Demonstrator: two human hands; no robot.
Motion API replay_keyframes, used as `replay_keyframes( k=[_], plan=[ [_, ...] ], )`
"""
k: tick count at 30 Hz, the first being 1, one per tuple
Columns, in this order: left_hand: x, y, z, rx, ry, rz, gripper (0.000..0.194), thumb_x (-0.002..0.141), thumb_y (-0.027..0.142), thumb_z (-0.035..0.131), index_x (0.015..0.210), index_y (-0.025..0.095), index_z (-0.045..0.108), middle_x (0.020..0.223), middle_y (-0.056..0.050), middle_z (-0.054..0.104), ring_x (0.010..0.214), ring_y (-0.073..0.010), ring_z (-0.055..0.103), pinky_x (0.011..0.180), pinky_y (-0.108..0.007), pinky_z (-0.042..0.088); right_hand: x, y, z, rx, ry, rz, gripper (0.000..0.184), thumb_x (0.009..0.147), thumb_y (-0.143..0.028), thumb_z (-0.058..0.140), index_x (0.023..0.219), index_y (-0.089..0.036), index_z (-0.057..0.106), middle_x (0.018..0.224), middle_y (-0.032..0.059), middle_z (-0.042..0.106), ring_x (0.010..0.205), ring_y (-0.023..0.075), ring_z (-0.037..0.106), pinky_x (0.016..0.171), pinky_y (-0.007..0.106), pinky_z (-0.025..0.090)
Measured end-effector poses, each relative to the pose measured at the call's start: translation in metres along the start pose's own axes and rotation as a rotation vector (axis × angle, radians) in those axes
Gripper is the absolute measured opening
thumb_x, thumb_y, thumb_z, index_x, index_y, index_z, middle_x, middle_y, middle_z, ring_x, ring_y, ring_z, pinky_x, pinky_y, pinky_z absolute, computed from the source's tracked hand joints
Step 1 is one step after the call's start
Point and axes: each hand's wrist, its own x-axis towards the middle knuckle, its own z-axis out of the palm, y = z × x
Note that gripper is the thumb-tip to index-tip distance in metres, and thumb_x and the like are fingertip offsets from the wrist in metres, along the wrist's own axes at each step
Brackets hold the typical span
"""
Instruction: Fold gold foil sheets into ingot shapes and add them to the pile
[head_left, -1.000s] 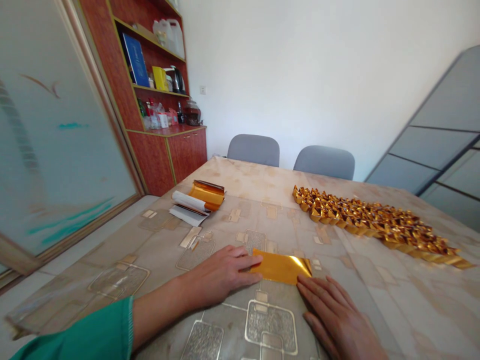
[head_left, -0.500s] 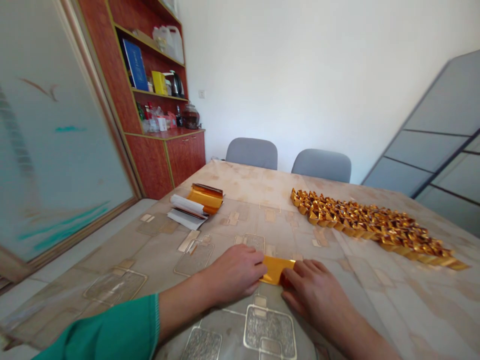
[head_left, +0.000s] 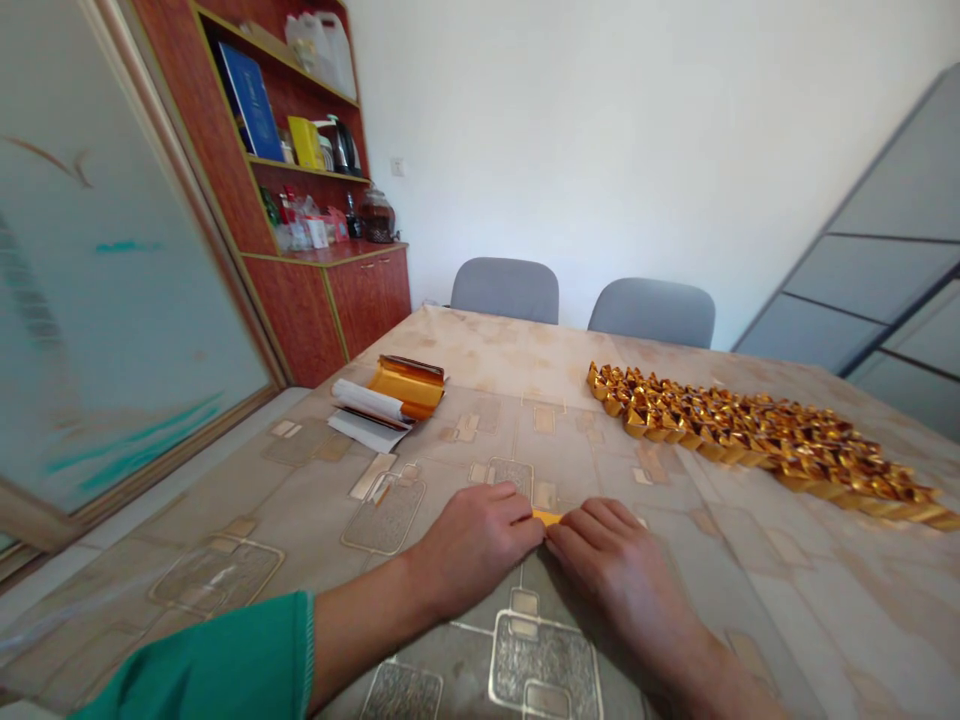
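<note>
Between my hands, low over the patterned tablecloth (head_left: 480, 450), is a piece of gold foil paper (head_left: 547, 517), of which just a narrow strip shows. My left hand (head_left: 484, 540) has its fingers closed on the left end of the paper. The right end is pinched by my right hand (head_left: 611, 550), its fingers curled down over it. The two hands almost touch, and they hide most of the paper. Farther off on the left lies a loose stack of gold and white foil sheets (head_left: 409, 385), curled at the edges.
Rows of folded gold foil pieces (head_left: 720, 420) cover the right side of the table. Two grey chairs (head_left: 504, 290) stand at the far edge. A red-brown cabinet (head_left: 300, 310) with bottles and a kettle is at the back left, beside a frosted sliding door (head_left: 112, 250).
My hands have come closer together, and the gold foil paper between them has gone from a wide flat piece to a thin visible strip. The view has tilted slightly down.
</note>
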Motion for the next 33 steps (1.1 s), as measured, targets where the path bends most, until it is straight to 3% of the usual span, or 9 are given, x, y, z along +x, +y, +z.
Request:
replay_keyframes(
  k=[5,10,17,26,28,30,33],
  plan=[
    [-0.004,-0.012,-0.009,-0.174,0.111,-0.037,0.031,0.102,0.027,0.047,0.083,0.018,0.07,0.075,-0.001,0.068,0.07,-0.0154,0.058,0.067,-0.028,0.045,-0.001,0.014,-0.009,-0.009,0.085,-0.027,0.028,0.102,-0.024,0.049,0.081,-0.02,0.067,0.072,0.0023,0.065,0.074,0.0201,0.055,0.073,0.034,0.038],
    [-0.007,-0.023,-0.018,-0.305,0.146,-0.152,0.029,0.1,0.027,0.05,0.088,0.018,0.075,0.078,-0.003,0.072,0.073,-0.0172,0.064,0.066,-0.028,0.047,-0.001,0.027,-0.017,0.104,0.137,0.006,0.04,0.106,-0.035,0.04,0.079,-0.02,0.066,0.071,0.0033,0.066,0.071,0.0191,0.055,0.07,0.032,0.038],
    [-0.006,-0.033,-0.028,-0.633,0.153,-0.35,0.019,0.091,0.02,0.058,0.088,0.017,0.076,0.08,-0.003,0.077,0.07,-0.0149,0.068,0.067,-0.027,0.049,-0.008,0.048,-0.023,0.422,0.179,0.264,0.047,0.103,-0.048,0.039,0.072,-0.02,0.06,0.065,0.0011,0.058,0.062,0.0168,0.054,0.059,0.027,0.041],
    [-0.005,-0.035,-0.03,-0.746,0.196,-0.446,0.018,0.087,0.023,0.057,0.082,0.019,0.074,0.078,-0.003,0.076,0.069,-0.0162,0.066,0.065,-0.028,0.05,-0.014,0.064,-0.029,0.705,0.253,0.519,0.048,0.093,-0.056,0.053,0.061,-0.021,0.057,0.058,-0.0007,0.056,0.059,0.0165,0.054,0.057,0.027,0.043],
    [-0.006,-0.034,-0.029,-0.782,0.205,-0.487,0.018,0.085,0.022,0.057,0.081,0.018,0.074,0.077,-0.003,0.076,0.068,-0.0161,0.065,0.063,-0.027,0.049,-0.017,0.067,-0.029,0.796,0.362,0.574,0.044,0.094,-0.056,0.053,0.068,-0.021,0.063,0.066,0.0018,0.063,0.066,0.0186,0.06,0.064,0.03,0.049],
    [-0.006,-0.032,-0.029,-0.826,0.205,-0.505,0.018,0.084,0.022,0.057,0.08,0.019,0.074,0.074,-0.002,0.074,0.065,-0.0154,0.063,0.06,-0.026,0.048,-0.019,0.066,-0.029,0.942,0.444,0.604,0.042,0.095,-0.058,0.047,0.091,-0.022,0.069,0.087,0.0071,0.072,0.083,0.0227,0.066,0.075,0.036,0.054],
    [-0.005,-0.026,-0.028,-0.886,0.176,-0.512,0.018,0.084,0.023,0.056,0.078,0.019,0.073,0.069,-0.001,0.072,0.06,-0.0141,0.059,0.057,-0.025,0.046,-0.019,0.056,-0.027,1.142,0.296,0.572,0.053,0.096,-0.061,0.041,0.129,-0.024,0.059,0.119,0.0128,0.071,0.106,0.0277,0.067,0.085,0.044,0.056]
  ],
)
